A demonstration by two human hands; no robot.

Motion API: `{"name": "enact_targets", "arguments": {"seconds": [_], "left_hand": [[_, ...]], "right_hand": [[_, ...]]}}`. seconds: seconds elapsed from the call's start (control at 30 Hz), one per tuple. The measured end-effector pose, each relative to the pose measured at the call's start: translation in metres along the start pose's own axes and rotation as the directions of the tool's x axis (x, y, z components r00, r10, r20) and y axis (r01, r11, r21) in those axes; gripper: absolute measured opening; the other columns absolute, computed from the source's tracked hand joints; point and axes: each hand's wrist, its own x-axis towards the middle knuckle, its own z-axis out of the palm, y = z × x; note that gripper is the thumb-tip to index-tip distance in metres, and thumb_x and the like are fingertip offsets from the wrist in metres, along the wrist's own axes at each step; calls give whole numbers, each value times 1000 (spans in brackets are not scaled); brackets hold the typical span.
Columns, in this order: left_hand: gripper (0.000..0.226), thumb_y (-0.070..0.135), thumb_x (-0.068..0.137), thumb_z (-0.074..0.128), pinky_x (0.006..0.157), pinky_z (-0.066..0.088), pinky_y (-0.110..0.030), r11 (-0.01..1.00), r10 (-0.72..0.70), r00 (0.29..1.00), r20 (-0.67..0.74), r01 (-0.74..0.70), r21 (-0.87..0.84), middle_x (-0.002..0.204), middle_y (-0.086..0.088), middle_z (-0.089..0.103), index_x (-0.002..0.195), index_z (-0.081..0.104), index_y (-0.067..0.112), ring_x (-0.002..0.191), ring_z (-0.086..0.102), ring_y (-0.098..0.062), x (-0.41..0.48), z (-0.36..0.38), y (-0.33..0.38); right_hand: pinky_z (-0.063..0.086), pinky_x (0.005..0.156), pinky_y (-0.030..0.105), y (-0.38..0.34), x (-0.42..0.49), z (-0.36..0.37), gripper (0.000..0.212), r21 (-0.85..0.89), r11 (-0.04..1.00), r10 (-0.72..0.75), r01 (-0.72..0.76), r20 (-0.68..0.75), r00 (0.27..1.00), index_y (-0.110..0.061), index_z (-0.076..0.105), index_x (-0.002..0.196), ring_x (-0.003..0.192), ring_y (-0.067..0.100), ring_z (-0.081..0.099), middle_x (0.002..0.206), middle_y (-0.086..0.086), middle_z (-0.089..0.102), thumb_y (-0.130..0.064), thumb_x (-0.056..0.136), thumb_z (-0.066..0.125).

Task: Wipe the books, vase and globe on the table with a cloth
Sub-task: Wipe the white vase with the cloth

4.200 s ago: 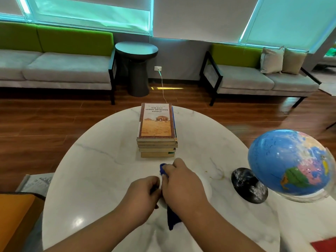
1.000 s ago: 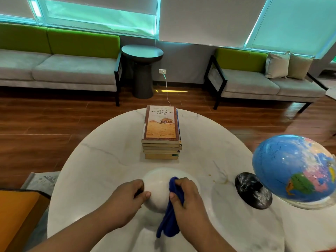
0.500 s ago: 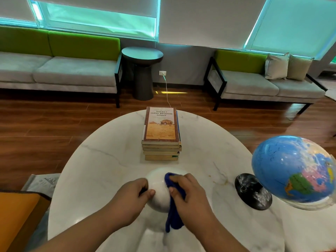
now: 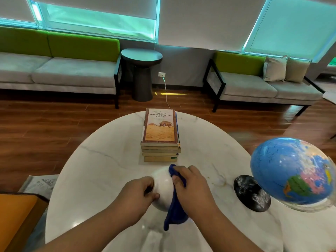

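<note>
Top book (image 4: 160, 127) cover reads "THE NO.1 LADIES DETECTIVE AGENCY".

Bright, teal-tinted daylight enters from the windows (image 4: 98, 20) ahead of us. We note soft glare patches on the bench (image 4: 109, 160) and a yellow streak on the floor (image 4: 171, 94). Wide-angle bending at the edges; the globe (image 4: 291, 171) is slightly smeared.

- The table (image 4: 101, 171) is round, with a white marble top and thin grey veins.
- A stack of books (image 4: 160, 135) lies flat at the middle of the far edge, with the covers up.
- The black round base (image 4: 251, 193) of the globe (image 4: 291, 171) stands near the right edge.
- A small brownish mark (image 4: 221, 182) is on the top, just left of this base.
- The white vase (image 4: 163, 186) is over the near middle, with the blue cloth (image 4: 175, 211) on its right side; whether it touches the top cannot be told.
</note>
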Motion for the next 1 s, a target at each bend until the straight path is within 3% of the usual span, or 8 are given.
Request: {"name": "enact_targets", "arguments": {"seconds": [0.13, 0.2, 0.3, 0.4, 0.6, 0.8, 0.93, 1.0], "left_hand": [[27, 20, 87, 66, 53, 33, -18, 998, -10, 1000, -12, 9, -66, 63, 4, 48, 67, 47, 16, 56, 39, -7, 1, 3, 0], [26, 20, 88, 64, 53, 34, -18, 996, -2, 1000, 0, 2, -94, 62, 3, 47, 68, 48, 16, 54, 37, -6, 0, 5, -1], [32, 18, 87, 65, 53, 35, -16, 996, -7, 1000, -9, 7, -88, 58, 4, 44, 64, 43, 20, 51, 39, -3, -2, 7, -1], [37, 17, 86, 67, 51, 33, -16, 998, -2, 999, -34, 0, -64, 57, 7, 41, 62, 39, 22, 51, 36, -5, -3, 9, 2], [32, 19, 89, 63, 52, 34, -16, 993, -20, 1000, -21, 17, -120, 58, 5, 43, 64, 44, 19, 50, 37, -5, -2, 8, -4], [40, 18, 85, 68, 49, 32, -16, 996, 15, 999, -35, -18, -90, 52, 7, 40, 59, 39, 22, 47, 39, -1, 3, 6, 1], [16, 18, 88, 63, 54, 39, -15, 982, -6, 1000, -3, 5, -191, 65, 4, 60, 73, 59, 20, 57, 51, -5, 2, 5, -1], [8, 16, 87, 65, 61, 41, -22, 974, -19, 1000, 6, 20, -225, 70, -1, 63, 79, 63, 13, 64, 54, -14, 2, 3, -5]], "right_hand": [[37, 73, 9, -10, -23, 4, 27, -34, 991, -123, 126, 89, 988, -32, 53, 123, 85, 5, 48, 106, -14, 38, -25, 98, 45], [44, 75, 18, -21, -31, 9, 25, -69, 979, -179, 191, 152, 972, -30, 51, 121, 88, 9, 51, 111, -11, 39, -25, 97, 44], [48, 73, 28, -28, -13, 7, 22, -129, 982, -121, 139, 137, 983, -31, 52, 117, 83, 14, 54, 105, -9, 39, -29, 98, 40], [43, 69, 24, -27, 9, 1, 25, -173, 984, -31, 51, 116, 993, -36, 54, 117, 77, 13, 50, 97, -9, 37, -31, 100, 37], [48, 72, 29, -30, -15, 9, 21, -153, 968, -164, 198, 207, 965, -27, 53, 113, 82, 15, 54, 104, -9, 39, -29, 99, 38], [45, 76, 25, -30, 10, 3, 26, -156, 984, -72, 91, 123, 990, -35, 57, 118, 89, 16, 55, 109, -7, 44, -30, 98, 41], [41, 72, 21, -28, -5, 6, 26, -123, 963, -217, 240, 170, 961, -31, 55, 120, 86, 13, 51, 108, -9, 42, -25, 97, 44], [41, 74, 18, -19, -17, 9, 26, -72, 955, -272, 287, 175, 946, -33, 55, 120, 88, 10, 51, 107, -13, 42, -25, 96, 46]]}}
